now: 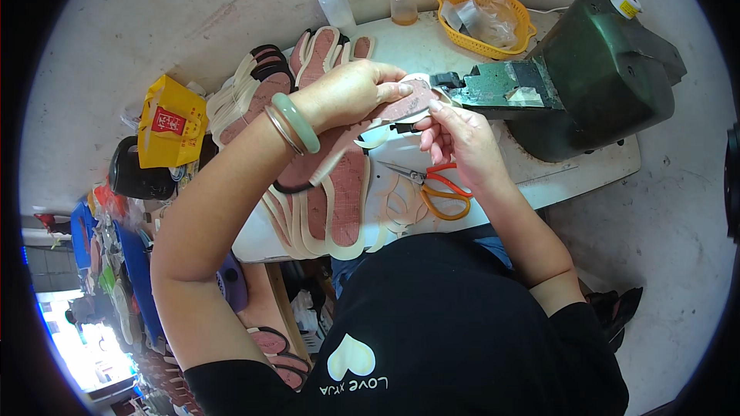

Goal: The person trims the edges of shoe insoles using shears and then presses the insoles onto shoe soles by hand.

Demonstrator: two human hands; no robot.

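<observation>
From above, the person holds one insole [407, 104] at the nose of the green machine [586, 77]. The left hand [348, 94] lies over the insole from above, fingers closed down on its middle, while the right hand [461, 139] pinches the tip from below, just beside the machine's arm [493, 86]. The insole's long axis runs from lower left up to the right, toward that arm; the right hand is the nearer to the machine. Scissors [435, 185] lie on the table [570, 173] just under the right hand. More insoles [331, 200] are stacked beneath the left forearm.
</observation>
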